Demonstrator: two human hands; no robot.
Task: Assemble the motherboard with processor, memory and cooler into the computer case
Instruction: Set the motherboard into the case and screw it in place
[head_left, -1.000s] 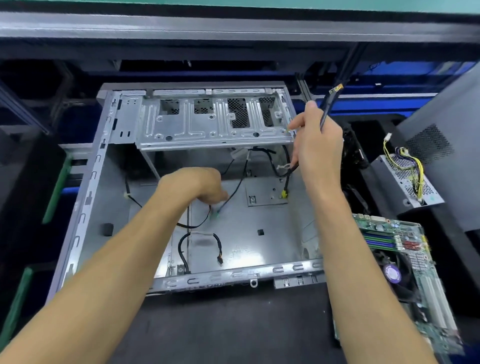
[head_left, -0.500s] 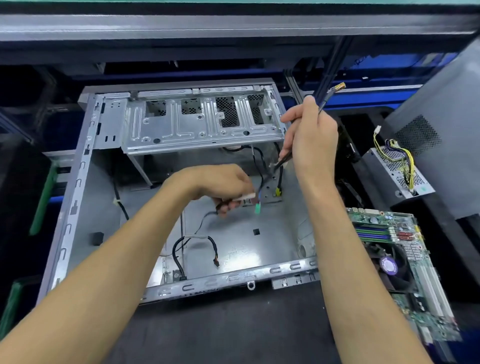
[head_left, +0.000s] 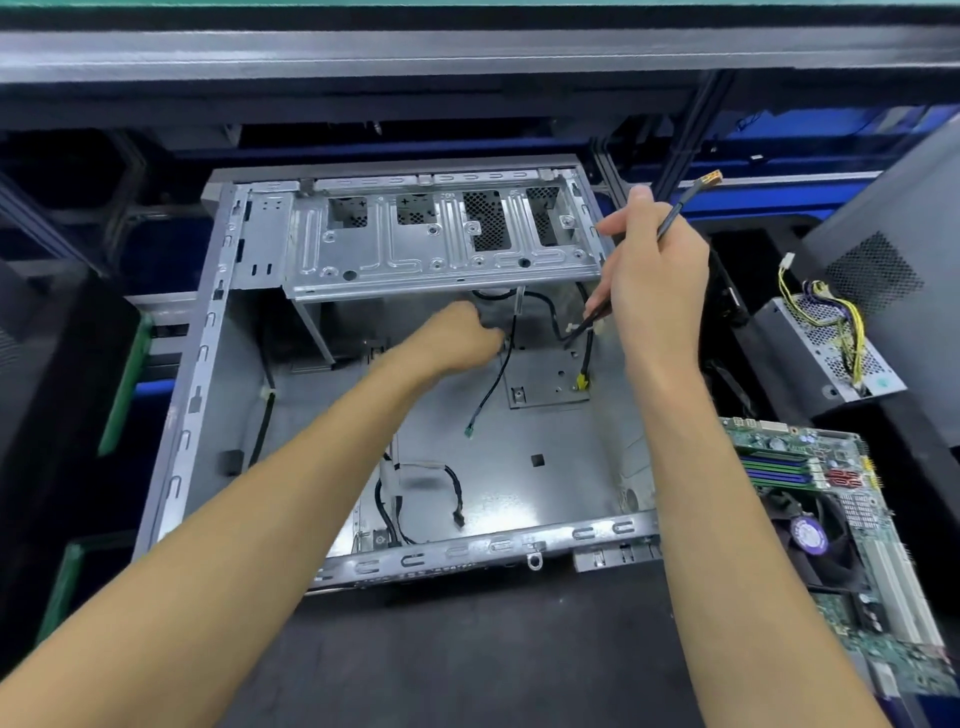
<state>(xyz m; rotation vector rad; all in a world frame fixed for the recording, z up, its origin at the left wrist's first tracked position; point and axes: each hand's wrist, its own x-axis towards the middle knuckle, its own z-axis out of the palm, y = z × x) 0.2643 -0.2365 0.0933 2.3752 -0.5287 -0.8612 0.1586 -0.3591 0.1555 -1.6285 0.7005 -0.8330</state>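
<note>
The open grey computer case (head_left: 208, 364) lies flat on the dark mat, its drive cage (head_left: 441, 249) at the far side. Inside, my left hand (head_left: 457, 338) grips a thin black cable with a green plug (head_left: 470, 430) hanging below it. Above the case's right wall, my right hand (head_left: 657, 280) holds up a black cable with a gold-tipped connector (head_left: 710, 180). Another cable with a yellow plug (head_left: 582, 382) hangs by the right wall. The motherboard (head_left: 841, 545), fitted with memory and a fan cooler, lies on the mat to the right, outside the case.
A power supply (head_left: 831, 343) with yellow and black wires sits at the right, beside a grey perforated case panel (head_left: 893, 249). A short black cable loop (head_left: 452, 493) lies near the case's front rail. A metal shelf edge runs across the top.
My left hand has moved from the case's middle up and back toward the drive cage, taking the green-plug cable with it. The right hand keeps its cable raised in about the same place.
</note>
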